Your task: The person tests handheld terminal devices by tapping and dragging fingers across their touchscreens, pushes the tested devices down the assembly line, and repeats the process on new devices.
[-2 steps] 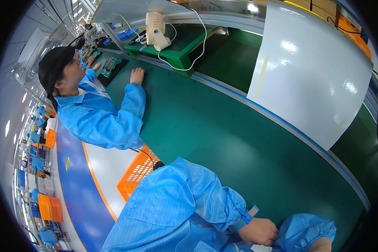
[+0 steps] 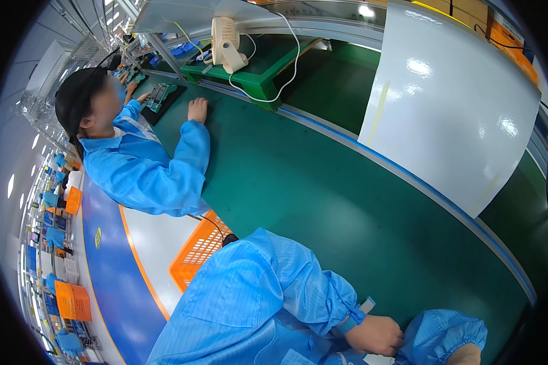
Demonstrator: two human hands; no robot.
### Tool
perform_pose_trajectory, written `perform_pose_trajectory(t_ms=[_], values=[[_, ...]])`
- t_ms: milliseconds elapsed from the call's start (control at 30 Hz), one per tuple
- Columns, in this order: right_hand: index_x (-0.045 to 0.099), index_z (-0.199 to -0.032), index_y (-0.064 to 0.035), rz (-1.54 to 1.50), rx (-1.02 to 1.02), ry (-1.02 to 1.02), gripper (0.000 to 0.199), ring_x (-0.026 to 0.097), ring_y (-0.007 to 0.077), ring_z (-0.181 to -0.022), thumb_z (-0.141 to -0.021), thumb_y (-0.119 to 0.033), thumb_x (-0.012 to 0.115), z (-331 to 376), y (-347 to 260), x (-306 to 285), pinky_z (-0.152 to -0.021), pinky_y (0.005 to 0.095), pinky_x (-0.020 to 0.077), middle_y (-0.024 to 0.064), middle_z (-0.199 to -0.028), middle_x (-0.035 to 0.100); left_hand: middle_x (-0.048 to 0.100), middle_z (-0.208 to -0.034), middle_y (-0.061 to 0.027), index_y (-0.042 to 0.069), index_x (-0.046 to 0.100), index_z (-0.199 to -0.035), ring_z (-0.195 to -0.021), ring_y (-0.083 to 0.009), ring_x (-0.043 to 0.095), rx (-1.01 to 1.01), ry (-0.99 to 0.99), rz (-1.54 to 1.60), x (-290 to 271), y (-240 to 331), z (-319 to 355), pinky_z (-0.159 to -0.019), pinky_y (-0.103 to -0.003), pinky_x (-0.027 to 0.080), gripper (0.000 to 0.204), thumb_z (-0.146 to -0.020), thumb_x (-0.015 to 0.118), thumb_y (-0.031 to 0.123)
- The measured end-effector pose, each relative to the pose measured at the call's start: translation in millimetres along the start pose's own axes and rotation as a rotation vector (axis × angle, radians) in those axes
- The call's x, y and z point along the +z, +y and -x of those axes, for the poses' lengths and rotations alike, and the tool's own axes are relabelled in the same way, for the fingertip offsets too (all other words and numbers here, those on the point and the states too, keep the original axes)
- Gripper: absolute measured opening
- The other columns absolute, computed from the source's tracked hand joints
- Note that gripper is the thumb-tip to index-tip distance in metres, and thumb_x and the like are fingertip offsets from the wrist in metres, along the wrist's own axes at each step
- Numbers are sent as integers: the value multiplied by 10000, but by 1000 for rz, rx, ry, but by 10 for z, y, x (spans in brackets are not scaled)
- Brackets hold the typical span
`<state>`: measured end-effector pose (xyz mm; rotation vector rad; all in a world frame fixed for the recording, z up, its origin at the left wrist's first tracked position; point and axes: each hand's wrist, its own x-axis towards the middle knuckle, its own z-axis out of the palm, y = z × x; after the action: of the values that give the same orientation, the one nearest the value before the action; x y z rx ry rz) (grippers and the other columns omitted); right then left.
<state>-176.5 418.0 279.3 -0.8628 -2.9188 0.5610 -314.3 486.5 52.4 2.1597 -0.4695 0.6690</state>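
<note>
My left hand (image 2: 377,334) lies at the bottom edge of the view on the green conveyor table (image 2: 323,201), fingers curled into a loose fist. It comes out of a blue coat sleeve with a blue wrist strap (image 2: 354,315) and touches my right sleeve (image 2: 444,331). A sliver of something white shows under it; what it is cannot be made out. Only a small part of my right hand (image 2: 467,355) shows, cut off by the picture's lower edge, so its fingers are hidden.
A co-worker (image 2: 140,170) in a blue coat and black cap leans on the table at the left, one hand (image 2: 198,109) flat by a device on a black mat (image 2: 161,96). A beige fan (image 2: 225,42), a large white panel (image 2: 450,103), and an orange basket (image 2: 204,246) are nearby.
</note>
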Motion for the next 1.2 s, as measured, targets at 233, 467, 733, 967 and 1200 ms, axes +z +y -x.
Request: perform_pose_trajectory(t_ms=[233, 467, 733, 967, 1200], values=[[525, -988, 20, 410, -79, -354, 502, 489, 247, -773, -531, -187, 549, -119, 13, -210, -708, 266, 416, 116, -789, 454, 569, -757, -186, 0, 586, -745, -741, -362, 585, 3, 12, 6, -18, 11, -10, -628, -457, 475, 206, -673, 641, 186], [526, -997, 13, -572, 638, -547, 486, 499, 247, -732, -552, -182, 532, -79, -32, -199, -659, 258, 419, 132, -789, 478, 570, -758, -186, 0, 586, -747, -742, -363, 584, -11, 14, 12, -21, 13, 13, -630, -457, 475, 204, -675, 639, 184], [519, -1008, 16, 300, -224, -176, 524, 501, 282, -818, -529, -195, 538, -76, 154, -150, -753, 257, 414, 166, -839, 487, 568, -767, -188, -2, 587, -751, -748, -365, 582, -3, 9, 16, -7, 14, -4, -626, -459, 477, 210, -681, 639, 189], [507, -1032, 23, 65, 87, -259, 566, 491, 294, -867, -502, -174, 536, -89, 6, -164, -800, 250, 398, 186, -881, 485, 567, -762, -191, -1, 586, -749, -746, -367, 581, -4, 22, 15, 2, -1, 16, -624, -463, 475, 211, -687, 637, 193], [601, -786, -135, -362, 582, 27, 258, 389, 218, -454, -599, -309, 635, -215, -94, -254, -474, 398, 284, -16, -565, 413, 572, -768, -192, -4, 592, -757, -753, -364, 584, -12, 8, 14, -10, 13, 4, -640, -457, 480, 213, -692, 633, 194]])
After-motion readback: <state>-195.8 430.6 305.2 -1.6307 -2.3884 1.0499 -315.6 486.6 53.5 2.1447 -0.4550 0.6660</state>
